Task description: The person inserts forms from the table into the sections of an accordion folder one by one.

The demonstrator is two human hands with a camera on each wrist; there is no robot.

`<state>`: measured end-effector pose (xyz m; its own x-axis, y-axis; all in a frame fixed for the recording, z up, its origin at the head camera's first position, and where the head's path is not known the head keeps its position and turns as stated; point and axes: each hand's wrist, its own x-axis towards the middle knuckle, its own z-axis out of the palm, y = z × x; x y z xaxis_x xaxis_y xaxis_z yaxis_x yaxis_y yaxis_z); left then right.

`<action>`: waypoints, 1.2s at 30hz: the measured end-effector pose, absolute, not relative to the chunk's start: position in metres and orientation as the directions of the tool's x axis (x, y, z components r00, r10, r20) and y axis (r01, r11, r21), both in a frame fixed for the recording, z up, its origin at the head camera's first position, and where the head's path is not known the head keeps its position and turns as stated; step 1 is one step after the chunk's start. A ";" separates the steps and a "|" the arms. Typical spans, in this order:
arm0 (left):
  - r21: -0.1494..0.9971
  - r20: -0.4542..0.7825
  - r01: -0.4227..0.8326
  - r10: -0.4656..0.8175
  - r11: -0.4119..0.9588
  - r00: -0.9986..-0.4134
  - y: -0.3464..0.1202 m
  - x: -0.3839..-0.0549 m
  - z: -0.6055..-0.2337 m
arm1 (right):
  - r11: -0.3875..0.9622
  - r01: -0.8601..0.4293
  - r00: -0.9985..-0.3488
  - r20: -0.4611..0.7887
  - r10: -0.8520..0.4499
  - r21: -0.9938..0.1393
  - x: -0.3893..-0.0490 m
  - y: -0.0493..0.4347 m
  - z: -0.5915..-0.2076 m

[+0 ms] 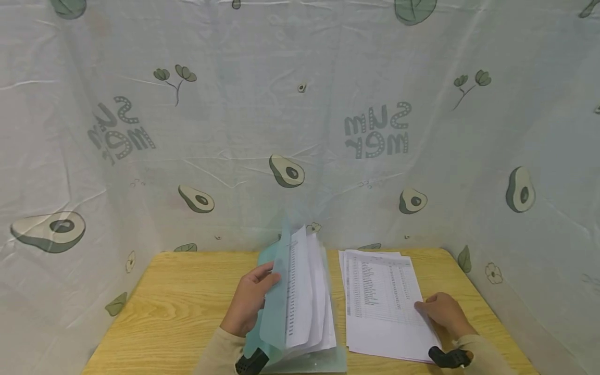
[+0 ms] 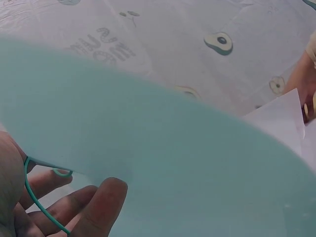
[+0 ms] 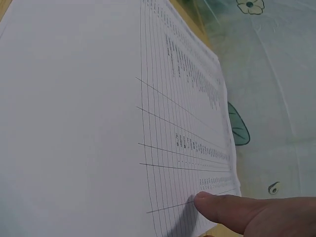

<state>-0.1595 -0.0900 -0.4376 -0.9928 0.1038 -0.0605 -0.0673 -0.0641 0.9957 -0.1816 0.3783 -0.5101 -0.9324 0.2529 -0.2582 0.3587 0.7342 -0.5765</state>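
Observation:
A pale teal document folder (image 1: 274, 307) stands partly open at the middle of the table, with several printed sheets (image 1: 302, 297) fanned inside it. My left hand (image 1: 250, 299) holds the folder's raised cover, thumb on its face. In the left wrist view a thin green elastic cord (image 2: 37, 197) runs by the fingers. To the right lies a stack of papers (image 1: 382, 307), its top sheet printed with a table. My right hand (image 1: 445, 312) grips the stack's right edge; the thumb (image 3: 222, 207) lies on top, the other fingers are mostly hidden.
The wooden table (image 1: 187, 302) carries the folder and the papers. A whitish curtain (image 1: 253, 120) with avocado prints hangs behind and along both sides. Black straps with small devices (image 1: 450, 358) sit on both wrists.

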 end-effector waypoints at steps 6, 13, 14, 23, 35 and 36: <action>0.995 -0.064 -0.072 0.110 -0.068 -0.992 -0.089 -0.159 -0.439 | 0.745 0.349 -0.936 -0.253 0.246 -0.568 -0.184 0.373 -0.514; 0.996 -0.056 -0.062 0.086 -0.070 -0.995 -0.091 -0.159 -0.437 | 0.781 0.335 -0.940 -0.235 0.245 -0.526 -0.187 0.368 -0.512; 0.995 -0.056 -0.063 0.084 -0.074 -0.995 -0.091 -0.160 -0.437 | 0.782 0.339 -0.939 -0.239 0.246 -0.524 -0.187 0.367 -0.512; 0.995 -0.045 -0.053 0.096 -0.085 -0.994 -0.091 -0.162 -0.440 | 0.770 0.347 -0.935 -0.259 0.241 -0.536 -0.191 0.369 -0.515; 0.995 -0.044 -0.053 0.105 -0.086 -0.994 -0.089 -0.163 -0.441 | 0.749 0.322 -0.946 -0.228 0.231 -0.579 -0.189 0.374 -0.519; 0.995 -0.044 -0.053 0.107 -0.082 -0.993 -0.089 -0.163 -0.441 | 0.745 0.321 -0.946 -0.227 0.230 -0.585 -0.190 0.374 -0.519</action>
<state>-0.1629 -0.0892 -0.4412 -0.9933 0.1072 -0.0444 -0.0533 -0.0824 0.9952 -0.1897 0.3744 -0.5194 -0.9464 0.2298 -0.2272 0.3212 0.7448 -0.5849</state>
